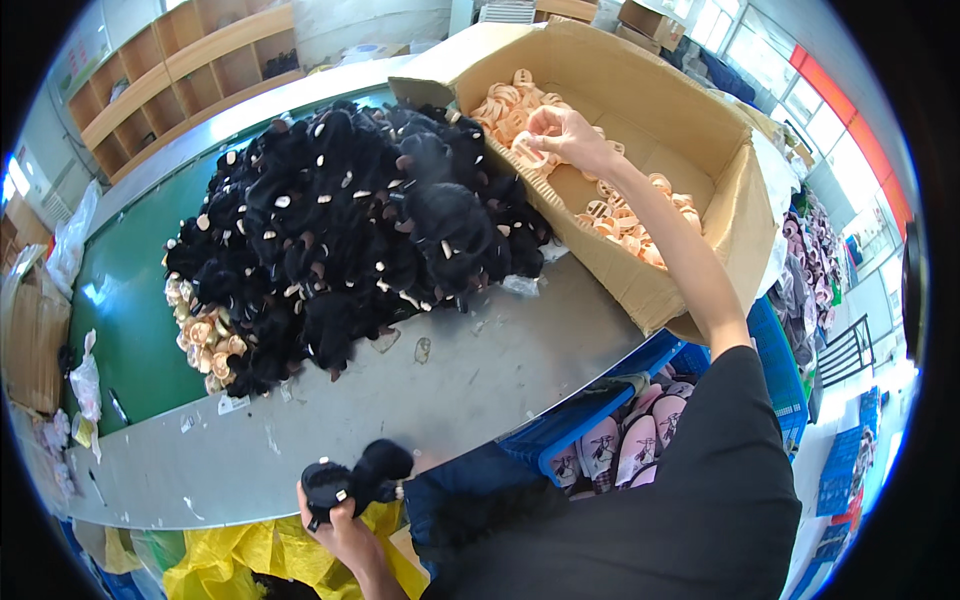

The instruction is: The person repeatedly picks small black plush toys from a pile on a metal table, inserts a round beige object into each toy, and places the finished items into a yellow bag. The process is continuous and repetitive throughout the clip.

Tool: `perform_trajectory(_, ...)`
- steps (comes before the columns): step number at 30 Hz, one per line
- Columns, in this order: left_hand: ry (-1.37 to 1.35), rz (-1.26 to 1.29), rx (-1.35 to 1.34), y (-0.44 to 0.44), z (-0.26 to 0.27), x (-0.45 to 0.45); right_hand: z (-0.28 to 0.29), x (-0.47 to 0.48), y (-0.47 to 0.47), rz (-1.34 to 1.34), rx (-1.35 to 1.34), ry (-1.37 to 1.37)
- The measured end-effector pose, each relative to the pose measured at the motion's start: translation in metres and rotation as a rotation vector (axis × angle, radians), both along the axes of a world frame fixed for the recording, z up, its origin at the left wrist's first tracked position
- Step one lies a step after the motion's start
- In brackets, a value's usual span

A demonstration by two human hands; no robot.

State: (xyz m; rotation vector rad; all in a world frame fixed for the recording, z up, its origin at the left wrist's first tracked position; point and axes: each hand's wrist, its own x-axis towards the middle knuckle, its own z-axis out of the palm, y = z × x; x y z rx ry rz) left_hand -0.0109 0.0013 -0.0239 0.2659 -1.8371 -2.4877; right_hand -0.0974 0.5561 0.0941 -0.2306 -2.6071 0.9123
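Note:
Near the front edge of the metal worktable [450,382], my left hand [341,529] grips a black plush piece [325,484] with small pale tabs on it. A second black fluffy part [382,465] hangs beside it, seemingly joined. My right hand [574,139] reaches into a large cardboard box [675,142] and pinches a peach-coloured plastic ring-shaped piece [531,152] between thumb and fingers. Many similar peach plastic pieces [619,221] lie loose in the box. Left of the box rises a big heap of black plush pieces [337,202] with pale tabs showing.
Peach and gold round parts [206,337] sit at the heap's left edge on a green surface [135,322]. Below the table's right side, a blue plastic crate [547,442] holds pink slipper-like pieces [637,450]. Yellow plastic sheeting [232,559] lies under the front edge. Wooden shelves [180,75] stand behind.

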Motion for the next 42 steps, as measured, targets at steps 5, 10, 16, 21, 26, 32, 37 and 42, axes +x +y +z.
perform_trajectory(5,0.032,-0.135,-0.074,0.008,0.020,-0.002,0.010,0.014,-0.197,0.384,-0.580,-0.079)
perform_trajectory(10,-0.039,-0.277,-0.027,0.017,0.025,0.001,-0.018,0.052,-0.323,0.706,-0.526,-0.208)
perform_trajectory(16,0.007,-0.336,-0.064,0.007,0.020,0.013,-0.035,0.048,-0.384,1.103,0.215,0.159)
perform_trajectory(21,-0.024,-0.458,-0.054,-0.003,0.017,0.008,-0.039,0.044,-0.401,1.002,0.263,0.430)
perform_trajectory(26,-0.046,-0.513,-0.059,-0.008,0.016,0.007,-0.059,0.033,-0.395,1.014,0.184,0.373)
perform_trajectory(32,-0.056,-0.578,-0.148,-0.010,0.030,0.006,-0.079,0.035,-0.391,0.803,-0.129,0.395)
perform_trajectory(37,0.213,-0.330,-0.423,-0.002,0.023,0.011,-0.075,0.048,-0.397,0.603,-0.497,0.123)
perform_trajectory(42,0.403,-0.107,-0.549,0.011,0.022,0.014,-0.079,0.056,-0.407,0.585,-0.623,0.207)
